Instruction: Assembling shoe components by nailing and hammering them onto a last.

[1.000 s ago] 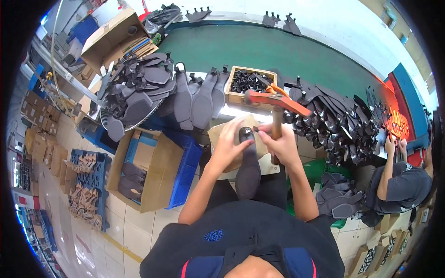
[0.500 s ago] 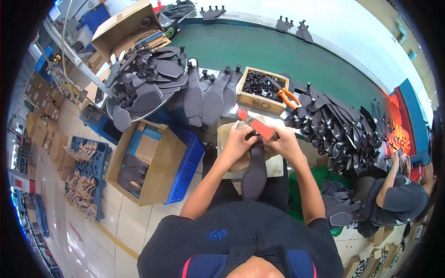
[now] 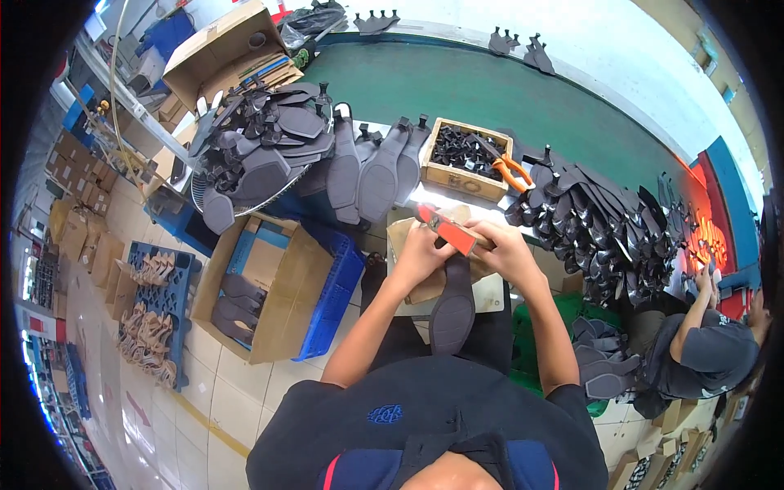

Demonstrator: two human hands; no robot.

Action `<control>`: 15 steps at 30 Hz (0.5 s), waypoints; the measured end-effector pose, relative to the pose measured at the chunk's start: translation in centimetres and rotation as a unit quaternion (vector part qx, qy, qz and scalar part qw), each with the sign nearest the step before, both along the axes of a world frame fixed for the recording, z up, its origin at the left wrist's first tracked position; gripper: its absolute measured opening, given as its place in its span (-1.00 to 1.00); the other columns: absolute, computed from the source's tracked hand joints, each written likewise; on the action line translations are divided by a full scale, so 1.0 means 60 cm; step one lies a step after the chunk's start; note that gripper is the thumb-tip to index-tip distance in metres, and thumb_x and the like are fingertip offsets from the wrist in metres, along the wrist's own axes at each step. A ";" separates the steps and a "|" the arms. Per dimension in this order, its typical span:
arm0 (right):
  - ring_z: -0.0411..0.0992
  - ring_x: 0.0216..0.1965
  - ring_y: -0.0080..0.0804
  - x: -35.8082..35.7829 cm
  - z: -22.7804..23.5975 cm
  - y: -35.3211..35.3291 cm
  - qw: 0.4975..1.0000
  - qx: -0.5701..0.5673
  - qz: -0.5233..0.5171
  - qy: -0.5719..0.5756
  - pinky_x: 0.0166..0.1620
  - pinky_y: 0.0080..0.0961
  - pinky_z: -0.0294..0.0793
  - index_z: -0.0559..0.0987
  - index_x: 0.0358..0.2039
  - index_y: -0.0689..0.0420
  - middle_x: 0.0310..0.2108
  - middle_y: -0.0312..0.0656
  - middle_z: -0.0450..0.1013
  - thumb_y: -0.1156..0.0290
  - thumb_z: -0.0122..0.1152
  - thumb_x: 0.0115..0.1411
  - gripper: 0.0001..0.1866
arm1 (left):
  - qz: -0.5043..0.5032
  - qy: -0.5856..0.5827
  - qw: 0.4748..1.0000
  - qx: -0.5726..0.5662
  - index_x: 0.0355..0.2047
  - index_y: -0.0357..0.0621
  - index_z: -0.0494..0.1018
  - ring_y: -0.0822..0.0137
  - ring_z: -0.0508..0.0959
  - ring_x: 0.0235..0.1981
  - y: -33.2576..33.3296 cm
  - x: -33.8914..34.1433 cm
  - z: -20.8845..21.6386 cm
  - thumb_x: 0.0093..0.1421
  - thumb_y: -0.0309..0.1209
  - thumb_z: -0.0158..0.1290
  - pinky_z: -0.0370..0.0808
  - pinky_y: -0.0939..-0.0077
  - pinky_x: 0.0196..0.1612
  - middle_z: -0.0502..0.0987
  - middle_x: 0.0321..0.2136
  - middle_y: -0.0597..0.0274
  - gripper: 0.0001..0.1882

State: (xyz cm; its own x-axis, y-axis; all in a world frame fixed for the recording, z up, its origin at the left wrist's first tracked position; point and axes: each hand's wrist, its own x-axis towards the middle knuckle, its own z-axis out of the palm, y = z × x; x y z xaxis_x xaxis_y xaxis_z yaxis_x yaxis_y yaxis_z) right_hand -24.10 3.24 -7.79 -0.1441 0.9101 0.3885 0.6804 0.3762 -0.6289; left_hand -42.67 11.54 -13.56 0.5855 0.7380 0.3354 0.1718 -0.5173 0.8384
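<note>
A dark grey shoe sole (image 3: 452,314) points toward my body, its far end up between my hands. My left hand (image 3: 422,255) is closed around that far end; the heel tip there is mostly hidden by the fingers and the tool. My right hand (image 3: 508,250) is closed on a red-headed hammer (image 3: 451,233), whose head lies across the top of the sole's far end. The handle is mostly hidden in the grip. Beneath the hands is a pale work surface (image 3: 488,294) with brown paper or cloth on it.
A wooden box (image 3: 463,184) of small black parts stands ahead, orange-handled pliers (image 3: 512,173) resting on its rim. Soles fill a wire basket (image 3: 245,196) at left and a heap (image 3: 608,224) at right. A cardboard box (image 3: 282,310) stands lower left. Another person (image 3: 706,351) works at right.
The hammer in my right hand has turned slightly, and its head sits a little lower and nearer. My left hand and the sole stay nearly in place; the whole view has shifted slightly.
</note>
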 end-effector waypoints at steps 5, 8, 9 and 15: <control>0.53 -0.33 -0.20 0.000 -0.008 -0.009 1.000 0.016 -0.017 -0.016 -0.23 -0.41 0.49 0.59 -0.15 0.21 -0.19 -0.13 0.58 0.59 0.34 0.01 -0.67 | -0.012 0.022 1.000 0.013 -0.15 -0.23 0.59 -0.04 0.48 0.02 0.002 0.004 0.005 0.02 -0.39 0.27 0.34 0.17 0.17 0.60 -0.13 0.00 -0.65; 0.53 -0.30 -0.18 -0.009 0.008 -0.008 1.000 -0.019 -0.020 -0.005 -0.23 -0.38 0.49 0.60 -0.16 0.19 -0.17 -0.11 0.58 0.58 0.35 0.01 -0.68 | -0.001 -0.057 0.998 0.009 -0.19 -0.25 0.60 0.00 0.55 -0.08 -0.001 0.007 0.002 0.02 -0.44 0.27 0.43 0.24 0.07 0.62 -0.20 -0.02 -0.69; 0.52 -0.32 -0.18 -0.011 0.011 -0.007 1.000 -0.008 -0.013 0.009 -0.24 -0.39 0.49 0.60 -0.16 0.20 -0.17 -0.11 0.58 0.56 0.36 0.02 -0.69 | 0.006 -0.046 0.998 -0.033 -0.20 -0.26 0.61 0.06 0.59 -0.15 0.000 0.004 0.003 0.03 -0.47 0.27 0.47 0.29 0.00 0.63 -0.23 -0.01 -0.71; 0.49 -0.39 -0.23 -0.031 0.023 -0.031 0.993 0.012 -0.098 0.059 -0.29 -0.42 0.46 0.58 -0.17 0.24 -0.31 -0.06 0.55 0.52 0.30 0.13 -0.77 | -0.014 -0.065 0.989 -0.132 -0.18 -0.26 0.63 0.32 0.63 -0.27 -0.006 -0.002 0.022 0.08 -0.47 0.28 0.52 0.38 -0.12 0.66 -0.28 0.07 -0.73</control>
State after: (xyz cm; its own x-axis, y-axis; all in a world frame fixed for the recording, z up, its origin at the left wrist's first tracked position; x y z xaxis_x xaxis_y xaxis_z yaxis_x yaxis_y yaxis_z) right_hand -25.94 1.39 -6.42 0.0833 0.9061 0.4148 0.6648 0.2595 -0.7005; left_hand -42.79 11.19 -12.22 0.5721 0.7939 0.2059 0.0430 -0.2798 0.9591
